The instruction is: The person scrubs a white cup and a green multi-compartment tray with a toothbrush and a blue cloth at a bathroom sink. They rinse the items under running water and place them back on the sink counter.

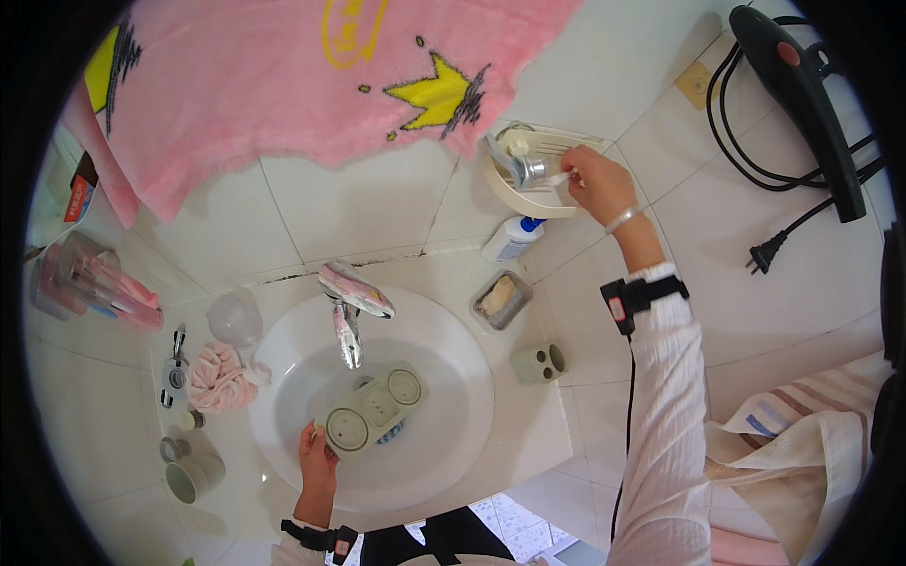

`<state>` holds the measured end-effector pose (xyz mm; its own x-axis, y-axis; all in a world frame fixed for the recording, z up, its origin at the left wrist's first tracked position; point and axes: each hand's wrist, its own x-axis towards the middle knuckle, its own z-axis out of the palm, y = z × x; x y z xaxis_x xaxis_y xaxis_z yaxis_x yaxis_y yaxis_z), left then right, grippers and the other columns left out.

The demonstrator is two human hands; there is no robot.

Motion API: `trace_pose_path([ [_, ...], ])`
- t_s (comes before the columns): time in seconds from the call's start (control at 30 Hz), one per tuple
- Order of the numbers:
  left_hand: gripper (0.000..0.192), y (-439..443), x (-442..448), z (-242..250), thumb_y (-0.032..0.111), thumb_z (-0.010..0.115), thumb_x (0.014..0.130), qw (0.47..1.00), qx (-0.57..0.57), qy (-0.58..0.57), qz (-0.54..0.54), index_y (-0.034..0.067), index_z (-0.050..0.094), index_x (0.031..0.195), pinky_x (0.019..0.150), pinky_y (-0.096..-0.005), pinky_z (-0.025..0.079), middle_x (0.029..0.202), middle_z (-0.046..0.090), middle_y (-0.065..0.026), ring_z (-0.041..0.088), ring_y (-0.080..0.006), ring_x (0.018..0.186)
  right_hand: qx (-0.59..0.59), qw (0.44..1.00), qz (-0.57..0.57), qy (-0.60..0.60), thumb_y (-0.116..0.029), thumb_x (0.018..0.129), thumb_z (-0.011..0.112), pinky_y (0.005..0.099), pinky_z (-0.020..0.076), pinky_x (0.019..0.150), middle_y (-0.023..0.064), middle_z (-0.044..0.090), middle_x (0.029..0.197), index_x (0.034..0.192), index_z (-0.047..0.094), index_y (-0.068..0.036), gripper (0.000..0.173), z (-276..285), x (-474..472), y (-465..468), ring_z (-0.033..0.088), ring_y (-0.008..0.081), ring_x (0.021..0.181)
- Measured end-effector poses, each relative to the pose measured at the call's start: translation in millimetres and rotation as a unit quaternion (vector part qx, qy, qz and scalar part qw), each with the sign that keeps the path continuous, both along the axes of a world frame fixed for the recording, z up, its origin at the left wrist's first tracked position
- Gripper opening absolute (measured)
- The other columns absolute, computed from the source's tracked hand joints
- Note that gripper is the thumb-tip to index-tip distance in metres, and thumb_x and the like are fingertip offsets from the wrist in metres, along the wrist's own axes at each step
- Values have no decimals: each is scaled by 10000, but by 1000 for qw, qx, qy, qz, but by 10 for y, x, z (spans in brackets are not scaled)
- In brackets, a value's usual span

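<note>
My left hand (317, 456) grips the near left end of a pale green plastic holder tray (375, 410) with two round recesses and a square one between them. The tray is held over the white washbasin (456, 431), below the chrome faucet (347, 304). Up at the right, my right hand (600, 182) reaches over a cream corner shelf (527, 201). Its fingertips pinch a small whitish item (564, 178), partly hidden by the fingers. Right beside that item lies a silvery tube (506, 161) with a shiny cap; whether the two are joined is unclear.
A pump bottle (511, 240), a soap dish (525, 301) and a green toothbrush holder (539, 362) stand right of the basin. A pink cloth (221, 378) and green cup (187, 480) sit left. A pink towel (283, 85) hangs above; a hair dryer (800, 106) hangs right.
</note>
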<state>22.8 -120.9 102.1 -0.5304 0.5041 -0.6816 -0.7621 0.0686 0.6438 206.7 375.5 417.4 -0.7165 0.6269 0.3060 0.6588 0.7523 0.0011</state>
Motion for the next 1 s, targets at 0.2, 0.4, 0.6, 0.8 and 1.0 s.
trace_pose_path([
  [0.2, 402, -40, -165, -311, 178, 490, 949, 999, -25, -11, -21, 119, 417, 1340, 755, -285, 502, 1166, 568, -20, 587, -141, 989, 53, 952, 63, 294, -49, 848, 621, 304, 472, 551, 73, 602, 811, 908, 629, -25, 65, 120, 341, -832, 615, 187, 684],
  [0.4, 607, -30, -159, -723, 160, 537, 904, 943, -182, 260, -98, 5, 275, 1429, 1074, -389, 269, 1417, 376, -138, 350, -250, 1301, -322, 792, -1, 519, -45, 913, 547, 291, 548, 687, 148, 640, 1058, 1144, 570, -4, 236, -510, 657, -1691, 642, 184, 843],
  [0.6, 571, 538, 97, -186, 32, 528, 822, 761, -211, 549, -273, -38, 372, 1367, 1112, -426, 212, 1427, 347, -216, 307, -343, 1331, -552, 752, 11, 360, -50, 907, 517, 318, 555, 752, 117, 523, 1311, 1361, 438, -96, 463, -1323, 731, -2150, 581, 233, 1126],
  [0.8, 459, 2426, 700, 1075, -52, 455, 839, 629, 148, 687, -332, 48, 508, 1283, 979, -414, 364, 1337, 482, -162, 482, -331, 1174, -594, 646, -48, 476, -167, 956, 443, 316, 557, 729, 128, 528, 1285, 1350, 413, -73, 407, -1888, 701, -2066, 568, 260, 1142],
  [1.0, 358, 4327, 751, 1648, 89, 468, 908, 480, 109, 769, -408, 58, 505, 1263, 964, -402, 395, 1258, 545, -136, 521, -337, 1104, -482, 430, -152, 748, -418, 960, 401, 358, 528, 768, 122, 570, 1196, 1296, 445, -68, 488, -2011, 372, -1502, 589, 225, 1041],
])
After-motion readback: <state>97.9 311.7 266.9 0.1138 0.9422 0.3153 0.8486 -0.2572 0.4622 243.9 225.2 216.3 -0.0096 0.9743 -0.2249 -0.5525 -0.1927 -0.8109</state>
